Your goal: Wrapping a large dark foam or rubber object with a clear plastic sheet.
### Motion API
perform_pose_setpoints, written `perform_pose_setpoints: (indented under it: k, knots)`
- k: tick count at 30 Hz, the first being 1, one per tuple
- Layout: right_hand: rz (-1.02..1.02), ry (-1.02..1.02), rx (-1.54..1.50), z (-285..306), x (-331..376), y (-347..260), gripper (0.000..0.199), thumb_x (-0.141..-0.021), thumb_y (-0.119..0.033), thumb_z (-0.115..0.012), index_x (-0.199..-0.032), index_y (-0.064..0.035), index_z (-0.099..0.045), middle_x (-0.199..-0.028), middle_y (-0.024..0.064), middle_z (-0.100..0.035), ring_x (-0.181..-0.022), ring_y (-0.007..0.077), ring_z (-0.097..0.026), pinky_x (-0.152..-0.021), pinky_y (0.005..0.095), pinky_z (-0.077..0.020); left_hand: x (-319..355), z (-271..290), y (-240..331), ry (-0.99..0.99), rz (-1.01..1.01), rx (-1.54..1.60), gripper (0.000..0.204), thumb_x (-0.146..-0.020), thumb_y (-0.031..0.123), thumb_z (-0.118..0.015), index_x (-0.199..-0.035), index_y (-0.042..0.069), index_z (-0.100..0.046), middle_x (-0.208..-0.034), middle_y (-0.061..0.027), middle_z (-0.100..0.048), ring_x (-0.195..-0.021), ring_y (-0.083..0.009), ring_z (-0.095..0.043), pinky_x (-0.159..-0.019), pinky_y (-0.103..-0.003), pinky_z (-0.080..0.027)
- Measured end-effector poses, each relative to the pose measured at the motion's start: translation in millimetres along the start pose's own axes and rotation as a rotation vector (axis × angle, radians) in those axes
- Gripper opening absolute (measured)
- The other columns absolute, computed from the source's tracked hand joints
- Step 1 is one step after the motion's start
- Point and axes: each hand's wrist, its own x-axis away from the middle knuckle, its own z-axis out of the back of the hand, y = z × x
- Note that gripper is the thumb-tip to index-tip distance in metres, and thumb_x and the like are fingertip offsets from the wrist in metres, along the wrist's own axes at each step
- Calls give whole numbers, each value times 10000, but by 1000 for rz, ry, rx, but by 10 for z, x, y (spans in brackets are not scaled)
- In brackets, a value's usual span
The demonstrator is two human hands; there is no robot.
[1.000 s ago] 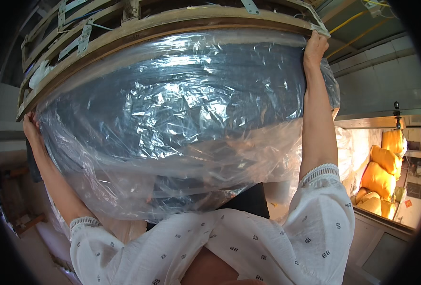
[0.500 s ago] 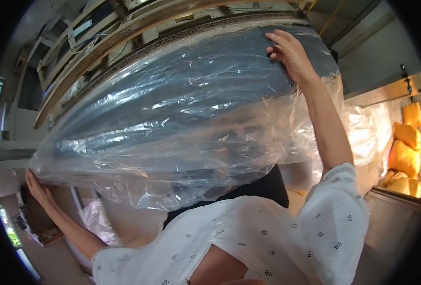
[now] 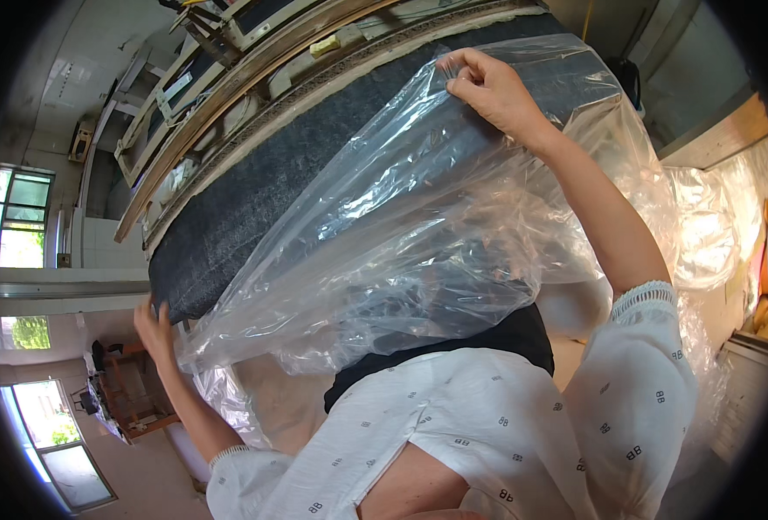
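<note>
A wide sheet of clear plastic film (image 3: 375,199) lies in creases over part of a long, dark cloth-covered board (image 3: 254,208). My right hand (image 3: 492,94) pinches the film's upper edge near the board's far right part and lifts it into a fold. At the board's left end is my left hand (image 3: 152,332), its fingers apart beside the dark cloth, with no film visible in them. The film's left corner hangs close to my left wrist. Much of the board's far left stretch is bare of film, while its right part shows through the plastic.
Behind the board runs a wooden rail (image 3: 219,100) with metal and wooden frame parts. More clear plastic (image 3: 704,225) is bunched at the right, by a lit opening. A wooden rack (image 3: 132,394) stands at the lower left, near windows (image 3: 20,217).
The film's far edge has come toward me, baring the dark cloth at the far left. My right hand has closed on the film; my left hand has moved right and its fingers have spread.
</note>
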Motion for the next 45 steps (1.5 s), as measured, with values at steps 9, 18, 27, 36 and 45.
perform_pose_setpoints:
  k: [9,18,27,36,45]
  knots:
    - [2,16,-76,184,383,-225,357,-785,-74,-570,-1137,-43,-521,-631,-37,-441,-596,50,-405,-568,206,-370,-1048,1019,4021,43,-784,1096,184,-832,99,-624,-1012,72,-653,-976,-82,-595,-866,-183,-581,-685,-270,-472]
    - [-420,-237,-499,419,585,-412,358,-827,-164,-590,-1171,-81,-539,-668,-47,-465,-630,35,-435,-549,208,-364,-983,818,5083,-99,-888,1535,147,-746,86,-697,-890,60,-698,-845,-43,-641,-794,-156,-602,-699,-248,-468]
    - [623,-4,608,806,149,-344,161,-818,-220,-577,-823,-60,-586,-696,84,-564,-633,275,-533,-609,334,-433,-579,728,5082,-648,-357,2344,98,-867,80,-586,-954,69,-543,-891,-22,-603,-783,-97,-580,-703,-225,-474]
    - [-23,-928,884,578,1020,-101,229,-726,-321,-668,-724,-93,-642,-710,130,-618,-673,321,-592,-618,411,-460,-1011,-19,3831,163,43,1853,114,-872,50,-505,-975,97,-486,-833,-1,-517,-668,-64,-456,-568,-190,-390]
    - [-610,-280,1968,3316,1194,754,169,-765,-126,-557,-885,-108,-674,-889,91,-651,-884,270,-619,-843,408,-458,-753,-1501,-325,438,218,460,281,-913,231,-488,-1043,-17,-509,-954,-184,-567,-877,-300,-555,-795,-366,-432]
